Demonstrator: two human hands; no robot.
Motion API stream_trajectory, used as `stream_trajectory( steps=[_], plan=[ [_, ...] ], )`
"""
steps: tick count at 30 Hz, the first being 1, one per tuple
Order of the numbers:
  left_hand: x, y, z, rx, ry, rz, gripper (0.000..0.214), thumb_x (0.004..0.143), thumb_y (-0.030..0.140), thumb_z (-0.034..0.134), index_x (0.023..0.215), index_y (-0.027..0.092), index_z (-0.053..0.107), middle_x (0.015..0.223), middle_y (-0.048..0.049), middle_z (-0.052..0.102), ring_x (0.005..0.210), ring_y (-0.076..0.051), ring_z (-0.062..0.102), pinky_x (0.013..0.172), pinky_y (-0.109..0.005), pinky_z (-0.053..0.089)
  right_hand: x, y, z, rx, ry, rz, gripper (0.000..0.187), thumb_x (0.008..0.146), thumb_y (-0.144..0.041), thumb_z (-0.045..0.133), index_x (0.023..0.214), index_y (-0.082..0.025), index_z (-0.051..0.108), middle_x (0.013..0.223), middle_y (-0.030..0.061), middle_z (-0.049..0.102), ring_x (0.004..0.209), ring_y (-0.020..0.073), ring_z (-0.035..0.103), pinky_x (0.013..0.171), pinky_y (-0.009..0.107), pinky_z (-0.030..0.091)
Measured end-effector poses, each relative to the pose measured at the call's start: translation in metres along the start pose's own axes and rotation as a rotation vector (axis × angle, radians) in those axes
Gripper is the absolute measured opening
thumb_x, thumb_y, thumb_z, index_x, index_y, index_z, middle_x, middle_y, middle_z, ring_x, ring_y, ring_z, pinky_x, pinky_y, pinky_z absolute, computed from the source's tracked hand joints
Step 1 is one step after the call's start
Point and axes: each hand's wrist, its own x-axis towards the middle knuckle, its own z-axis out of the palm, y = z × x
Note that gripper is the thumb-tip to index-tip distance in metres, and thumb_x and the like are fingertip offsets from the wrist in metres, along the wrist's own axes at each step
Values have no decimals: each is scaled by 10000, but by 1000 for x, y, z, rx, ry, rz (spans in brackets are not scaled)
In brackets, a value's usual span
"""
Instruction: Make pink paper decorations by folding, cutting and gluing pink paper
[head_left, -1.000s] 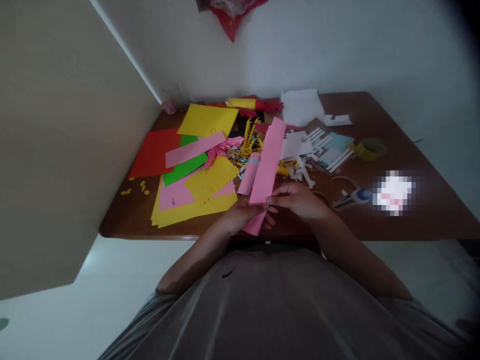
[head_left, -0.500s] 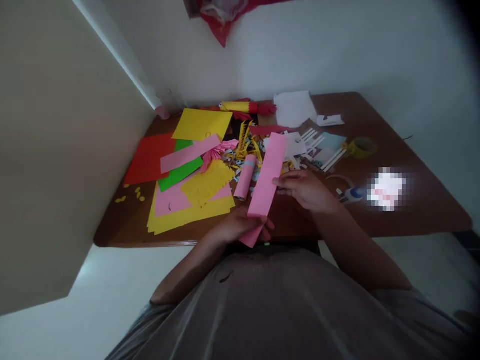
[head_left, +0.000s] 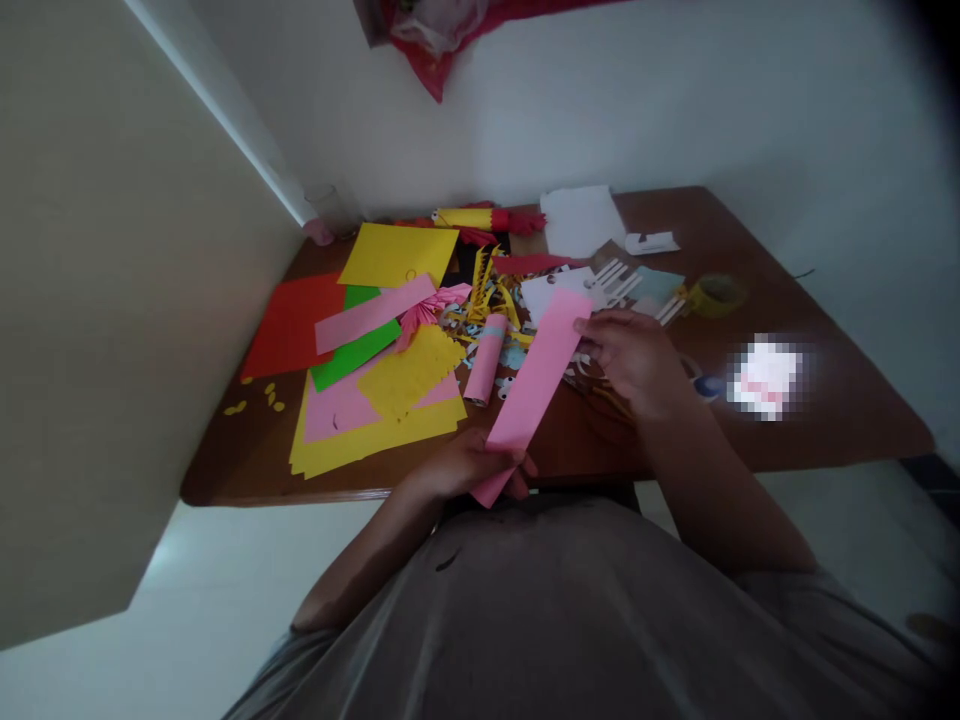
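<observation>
A long pink paper strip (head_left: 534, 380) slants over the near edge of the brown table (head_left: 825, 420). My left hand (head_left: 461, 468) pinches its near end by the table's front edge. My right hand (head_left: 634, 358) grips the strip's far end with curled fingers, above a heap of paper scraps. A small pink paper roll (head_left: 484, 360) lies just left of the strip.
Yellow sheets (head_left: 375, 425), a pink sheet, green and red sheets (head_left: 289, 320) lie left. Further back are a yellow sheet (head_left: 397, 253), cut yellow and white scraps, white paper (head_left: 581, 218), a tape roll (head_left: 712, 293) and a glue bottle. A wall panel stands at left.
My right hand slid along the strip from its near end to its far end. The strip tilted further to the right. My left hand kept the near end.
</observation>
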Motion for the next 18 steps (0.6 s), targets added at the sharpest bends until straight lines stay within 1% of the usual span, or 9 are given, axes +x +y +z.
stream_trajectory(
  steps=[5,9,10,12,14,15,16,17,18],
  plan=[
    [-2,-1,-4,28,10,33,553,1013,642,752,1125,107,834,904,-168,848,810,-220,818,737,-262,586,-6,14,11,103,39,-62,339,652,-330,1035,753,-250,721,777,-30,742,788,167,737,759,321,635],
    [-2,6,-11,76,-6,49,553,1034,645,719,1148,116,832,925,-157,853,827,-222,815,721,-257,572,-10,24,23,236,92,-174,296,707,-332,1013,745,-273,725,798,-43,737,820,158,730,781,296,622],
    [-3,8,-12,107,-23,44,549,1043,645,705,1157,123,833,935,-153,856,835,-221,814,718,-254,570,-10,24,24,266,106,-208,274,739,-353,1000,761,-276,739,832,-36,755,863,166,743,823,304,630],
    [-7,11,-15,212,-86,17,535,1057,641,689,1168,141,843,959,-146,866,856,-213,811,722,-245,561,-7,20,19,311,142,-266,211,840,-415,942,828,-279,781,960,-10,807,994,184,770,960,328,634],
    [-13,10,-16,286,-101,5,548,1059,651,683,1181,144,853,974,-150,870,868,-208,806,722,-241,552,-4,15,9,335,164,-276,194,934,-466,861,900,-280,815,1110,19,837,1142,195,775,1108,342,597],
    [-15,7,-16,283,-65,12,564,1055,661,685,1187,139,854,975,-156,869,868,-209,804,723,-243,551,-5,14,4,342,138,-242,193,954,-478,841,921,-288,822,1168,23,841,1214,193,766,1163,339,570],
    [-17,4,-15,234,5,37,591,1047,677,686,1195,128,848,969,-162,866,861,-213,804,717,-249,554,-7,16,0,346,107,-200,207,966,-509,821,952,-303,823,1230,25,840,1282,198,753,1192,350,557],
    [-19,1,-14,172,85,62,613,1035,693,693,1193,120,842,962,-167,862,848,-218,804,705,-254,556,-11,19,-3,340,89,-159,302,984,-608,766,1034,-317,830,1278,34,835,1315,215,746,1192,385,565],
    [-19,-2,-13,126,155,82,617,1022,698,710,1186,118,839,954,-165,858,836,-220,803,695,-256,555,-18,25,-4,313,38,-87,442,967,-736,717,1077,-322,827,1279,49,838,1295,244,758,1158,430,593]
  ],
)
